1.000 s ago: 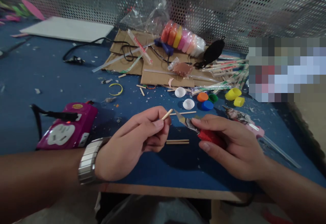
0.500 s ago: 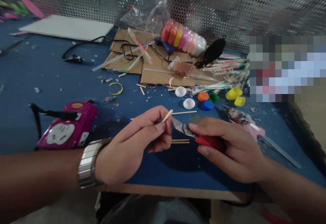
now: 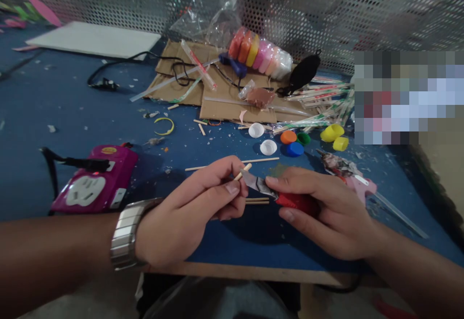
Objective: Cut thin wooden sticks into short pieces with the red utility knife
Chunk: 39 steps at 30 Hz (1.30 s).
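Observation:
My left hand [image 3: 203, 198], with a metal watch on its wrist, pinches a thin wooden stick [image 3: 243, 171] between thumb and fingers. Only the stick's upper end shows; the rest is hidden in the hand. My right hand [image 3: 322, 208] is closed round the red handle of a craft knife [image 3: 295, 204]. Its blade points left, and the tip is at the stick, seemingly touching it. Below and behind the hands, two short wooden sticks [image 3: 258, 201] lie side by side on the blue table [image 3: 232, 244]. A longer stick [image 3: 261, 160] lies just beyond.
At left sits a magenta power strip [image 3: 96, 179] with a plug in it. Bottle caps [image 3: 288, 137] lie beyond my hands. A pink glue gun [image 3: 358, 186] is at right. Cardboard [image 3: 235, 111], wrapped chopsticks [image 3: 322, 96] and packed coloured clay [image 3: 250, 50] lie at the back.
The stick in my left hand has turned a little and its end sits slightly lower and further right. The knife blade has shifted slightly left, onto the stick.

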{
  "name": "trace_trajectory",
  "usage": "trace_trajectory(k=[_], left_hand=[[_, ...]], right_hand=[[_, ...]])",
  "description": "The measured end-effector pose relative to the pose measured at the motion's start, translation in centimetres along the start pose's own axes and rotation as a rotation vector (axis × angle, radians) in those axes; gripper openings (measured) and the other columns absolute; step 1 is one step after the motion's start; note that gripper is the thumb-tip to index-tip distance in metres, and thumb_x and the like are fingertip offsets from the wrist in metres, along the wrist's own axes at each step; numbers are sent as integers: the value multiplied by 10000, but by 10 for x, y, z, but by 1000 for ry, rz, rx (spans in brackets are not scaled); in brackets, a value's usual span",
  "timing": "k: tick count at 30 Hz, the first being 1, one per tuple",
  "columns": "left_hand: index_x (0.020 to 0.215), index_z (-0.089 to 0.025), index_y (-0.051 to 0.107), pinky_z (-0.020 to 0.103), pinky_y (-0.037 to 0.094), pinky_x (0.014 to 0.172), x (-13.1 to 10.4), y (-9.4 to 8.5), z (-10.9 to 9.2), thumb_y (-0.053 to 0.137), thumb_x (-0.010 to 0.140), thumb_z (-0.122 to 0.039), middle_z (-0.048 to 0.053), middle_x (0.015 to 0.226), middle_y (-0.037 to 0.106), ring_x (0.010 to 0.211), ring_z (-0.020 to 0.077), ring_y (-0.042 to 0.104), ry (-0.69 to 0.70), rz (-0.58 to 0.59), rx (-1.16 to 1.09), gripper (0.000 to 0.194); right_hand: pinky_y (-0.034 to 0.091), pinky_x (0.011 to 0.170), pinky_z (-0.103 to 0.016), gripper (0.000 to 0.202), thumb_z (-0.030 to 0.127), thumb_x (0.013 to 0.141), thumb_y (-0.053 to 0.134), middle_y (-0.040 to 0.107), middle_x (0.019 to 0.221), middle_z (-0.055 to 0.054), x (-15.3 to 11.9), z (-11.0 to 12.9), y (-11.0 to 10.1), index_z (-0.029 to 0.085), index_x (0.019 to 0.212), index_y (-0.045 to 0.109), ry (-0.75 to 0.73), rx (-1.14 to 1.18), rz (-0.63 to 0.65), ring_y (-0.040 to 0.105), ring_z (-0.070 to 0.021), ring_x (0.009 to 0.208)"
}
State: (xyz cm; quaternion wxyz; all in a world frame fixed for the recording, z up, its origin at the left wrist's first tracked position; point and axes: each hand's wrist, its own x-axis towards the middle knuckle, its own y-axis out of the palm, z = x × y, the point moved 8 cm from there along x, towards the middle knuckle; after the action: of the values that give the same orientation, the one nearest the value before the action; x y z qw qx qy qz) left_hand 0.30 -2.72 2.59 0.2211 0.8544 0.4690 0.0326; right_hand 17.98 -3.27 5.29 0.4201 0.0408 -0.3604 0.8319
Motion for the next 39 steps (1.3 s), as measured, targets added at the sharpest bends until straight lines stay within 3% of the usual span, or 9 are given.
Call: trace_trajectory(k=[16,39], left_hand=[[932,-187,615,226,371,613,1,-3,1,522,1142,-169,-30,818,564,695,101,436,15,-10,-15,230],[926,-186,625,228,358,607,2,-1,0,523,1148,-176,-30,831,541,692,96,429,26,-8,-19,244]], right_hand=[[633,771,-381,606,154,1066,736,817,1078,-57,0,0,-1,337,1638,653,-10,34,-8,786,-248,927],[634,796,-371,538,169,1091,722,811,1101,-61,-1,-1,0,305,1606,654,-4,20,1,790,-230,966]])
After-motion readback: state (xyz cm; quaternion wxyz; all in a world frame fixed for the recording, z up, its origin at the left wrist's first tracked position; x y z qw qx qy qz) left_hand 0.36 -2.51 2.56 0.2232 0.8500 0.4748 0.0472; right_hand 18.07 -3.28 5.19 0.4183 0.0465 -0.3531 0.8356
